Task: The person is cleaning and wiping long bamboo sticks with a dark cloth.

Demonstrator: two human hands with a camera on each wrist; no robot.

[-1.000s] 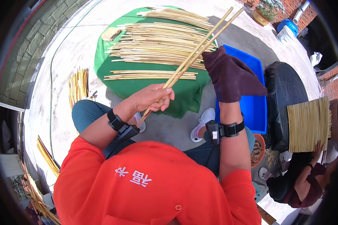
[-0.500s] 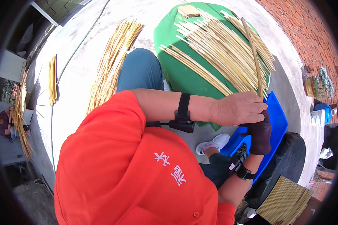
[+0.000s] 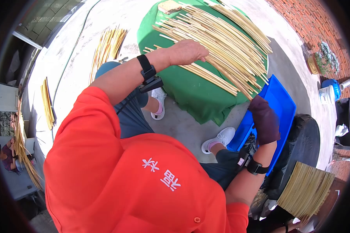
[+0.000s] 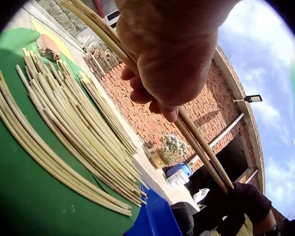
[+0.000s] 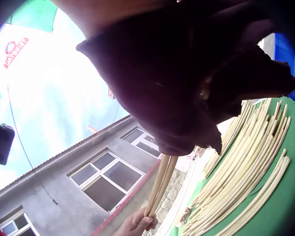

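My left hand (image 3: 188, 52) grips a pair of long, thin wooden sticks (image 4: 201, 145), stretched over the green-covered table (image 3: 206, 103). At their other end, my right hand holds the sticks through a dark maroon cloth (image 3: 265, 121), which hides its fingers. The right wrist view shows the pair of sticks (image 5: 162, 184) running from under the cloth to my left hand (image 5: 135, 223). Beneath them on the green cover lies a wide row of pale sticks (image 3: 225, 46), with a smaller group of sticks (image 3: 212, 77) on the near side.
A blue plastic tub (image 3: 286, 103) stands right of the table, beside a black-covered round surface (image 3: 303, 143). A brick-like block (image 3: 169, 7) sits at the table's far edge. Bundles of stalks (image 3: 109, 44) lie left on the ground. A mat of sticks (image 3: 306, 190) is at lower right.
My left hand, at the cloth half a second ago, has moved away to the left along the sticks. The cloth-wrapped right hand now holds their other end; the sticks have swung lower over the table.
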